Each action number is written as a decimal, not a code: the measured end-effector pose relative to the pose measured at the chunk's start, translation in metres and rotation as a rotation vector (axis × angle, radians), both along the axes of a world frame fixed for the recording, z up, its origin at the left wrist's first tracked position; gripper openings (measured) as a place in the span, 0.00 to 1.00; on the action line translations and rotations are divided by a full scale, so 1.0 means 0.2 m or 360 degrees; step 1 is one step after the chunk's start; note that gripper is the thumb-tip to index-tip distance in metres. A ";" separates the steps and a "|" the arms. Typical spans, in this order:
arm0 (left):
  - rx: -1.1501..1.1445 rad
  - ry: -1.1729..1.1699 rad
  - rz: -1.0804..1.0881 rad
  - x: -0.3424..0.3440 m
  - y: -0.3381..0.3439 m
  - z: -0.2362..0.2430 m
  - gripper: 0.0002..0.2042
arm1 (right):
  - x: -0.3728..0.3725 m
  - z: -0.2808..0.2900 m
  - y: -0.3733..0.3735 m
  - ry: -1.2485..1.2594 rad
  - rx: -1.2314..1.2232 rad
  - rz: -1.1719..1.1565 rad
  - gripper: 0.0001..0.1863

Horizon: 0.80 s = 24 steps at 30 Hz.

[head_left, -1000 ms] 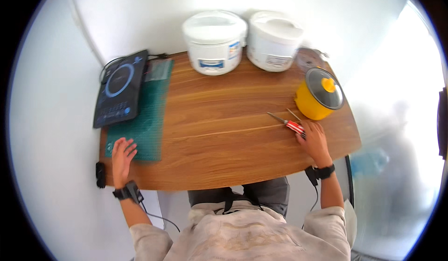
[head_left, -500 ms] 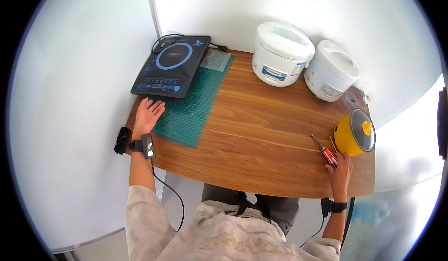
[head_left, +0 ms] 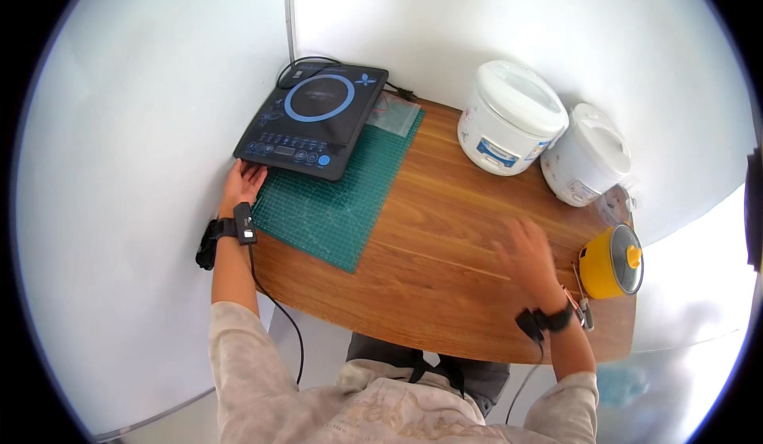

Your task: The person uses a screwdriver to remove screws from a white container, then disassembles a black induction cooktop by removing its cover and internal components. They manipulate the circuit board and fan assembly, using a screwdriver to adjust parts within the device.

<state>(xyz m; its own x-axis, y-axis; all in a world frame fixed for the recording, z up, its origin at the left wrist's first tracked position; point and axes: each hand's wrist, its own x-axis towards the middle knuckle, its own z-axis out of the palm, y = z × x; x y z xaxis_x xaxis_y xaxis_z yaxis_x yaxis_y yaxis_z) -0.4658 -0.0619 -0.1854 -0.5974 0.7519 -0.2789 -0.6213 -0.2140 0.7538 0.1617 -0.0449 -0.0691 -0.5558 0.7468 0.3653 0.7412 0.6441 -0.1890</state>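
Observation:
My left hand [head_left: 241,185] is at the near left corner of a black induction cooker [head_left: 318,130], palm up. Its thumb lies against the corner, and its fingertips go out of sight at the front edge. The cooker, with a blue ring on its top, sits at the back left, partly over a green cutting mat [head_left: 342,222]. My right hand [head_left: 527,255] is over the right part of the wooden table, blurred by motion, fingers apart and nothing seen in them. Behind its wrist, a screwdriver [head_left: 586,314] is mostly hidden.
Two white rice cookers [head_left: 509,122] [head_left: 584,158] stand at the back right. A yellow pot [head_left: 600,268] with a glass lid is by the right edge, near a clear plastic bag [head_left: 614,204]. Another clear bag [head_left: 395,116] lies on the mat. Walls [head_left: 159,166] close off left and back.
My left hand has moved up to the cooker's corner and closed on it. My right hand has left the screwdriver and moved left and up. The whole view has shifted slightly.

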 end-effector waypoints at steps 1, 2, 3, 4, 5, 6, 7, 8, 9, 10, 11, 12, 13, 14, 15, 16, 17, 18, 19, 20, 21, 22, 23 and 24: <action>0.0019 0.0033 -0.0011 -0.02 0.00 -0.01 0.25 | -0.14 -0.01 0.08 0.0024 -0.0144 0.0103 0.26; 0.0003 -0.0023 0.0013 0.01 0.02 0.01 0.25 | -0.28 -0.03 0.17 0.0043 -0.0289 0.0188 0.27; -0.0011 -0.0083 0.0019 0.08 0.05 0.06 0.25 | -0.42 0.01 0.26 0.0052 -0.0644 0.0246 0.28; -0.0033 -0.0123 0.0054 0.10 0.04 0.11 0.25 | -0.58 0.04 0.34 0.0077 -0.1007 0.0336 0.30; -0.0045 -0.0044 0.0057 0.07 0.03 0.11 0.25 | -0.74 0.02 0.41 0.0254 -0.1303 0.0352 0.33; -0.0058 0.0029 0.0055 0.05 0.04 0.09 0.26 | -0.88 -0.03 0.49 0.0429 -0.1599 0.0360 0.35; -0.0089 0.0104 0.0061 0.02 0.02 0.07 0.26 | -1.01 -0.05 0.52 0.0611 -0.1867 0.0326 0.38; -0.0135 0.0097 0.0036 0.02 0.03 0.08 0.25 | -1.11 -0.08 0.56 0.0794 -0.2124 0.0272 0.41; -0.0180 0.0093 0.0015 0.04 0.04 0.10 0.25 | -1.20 -0.10 0.58 0.0912 -0.2194 0.0260 0.43; -0.0226 0.0093 -0.0001 0.05 0.03 0.11 0.24 | -1.27 -0.12 0.58 0.1030 -0.2264 0.0252 0.44; -0.0175 0.0036 -0.0002 0.05 0.03 0.12 0.23 | -1.33 -0.14 0.59 0.1151 -0.2333 0.0242 0.45; -0.0123 -0.0023 0.0000 0.05 0.02 0.12 0.23 | -1.38 -0.16 0.61 0.1169 -0.2388 0.0288 0.45; -0.0072 -0.0081 0.0000 0.05 0.02 0.13 0.22 | -1.42 -0.18 0.62 0.1189 -0.2442 0.0333 0.46; -0.0078 -0.0083 0.0012 0.06 0.02 0.14 0.21 | -1.45 -0.20 0.64 0.1210 -0.2496 0.0376 0.46; -0.0083 -0.0087 0.0027 0.07 0.02 0.15 0.20 | -1.47 -0.20 0.63 0.1191 -0.2477 0.0392 0.45; -0.0088 -0.0092 0.0041 0.08 0.02 0.17 0.19 | -1.48 -0.20 0.62 0.1174 -0.2458 0.0407 0.44; -0.0073 -0.0059 0.0028 0.07 0.01 0.17 0.19 | -1.49 -0.20 0.61 0.1158 -0.2438 0.0421 0.43; -0.0050 -0.0026 0.0008 0.08 0.00 0.17 0.18 | -1.49 -0.20 0.62 0.1208 -0.2436 0.0457 0.42; -0.0027 0.0007 -0.0013 0.08 0.00 0.17 0.17 | -1.50 -0.21 0.63 0.1259 -0.2433 0.0492 0.41; -0.0012 0.0042 -0.0046 0.09 0.01 0.17 0.17 | -1.49 -0.21 0.63 0.1310 -0.2430 0.0528 0.40; -0.0007 0.0079 -0.0069 0.09 0.00 0.17 0.16 | -1.49 -0.20 0.63 0.1346 -0.2433 0.0490 0.39; -0.0003 0.0118 -0.0092 0.09 -0.01 0.18 0.16 | -1.47 -0.19 0.62 0.1382 -0.2437 0.0453 0.38; -0.0004 0.0139 -0.0114 0.10 -0.04 0.17 0.15 | -1.46 -0.19 0.61 0.1418 -0.2440 0.0416 0.37; 0.0002 0.0157 -0.0143 0.13 -0.06 0.18 0.15 | -1.44 -0.16 0.61 0.1407 -0.2443 0.0401 0.37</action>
<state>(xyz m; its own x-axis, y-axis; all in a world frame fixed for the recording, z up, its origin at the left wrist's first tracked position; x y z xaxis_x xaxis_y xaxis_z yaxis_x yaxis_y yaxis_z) -0.4404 -0.0744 -0.1489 -0.5520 0.8040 -0.2212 -0.5609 -0.1617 0.8119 -0.1262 0.0776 -0.1020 -0.7425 0.6072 -0.2828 0.0192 -0.4028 -0.9151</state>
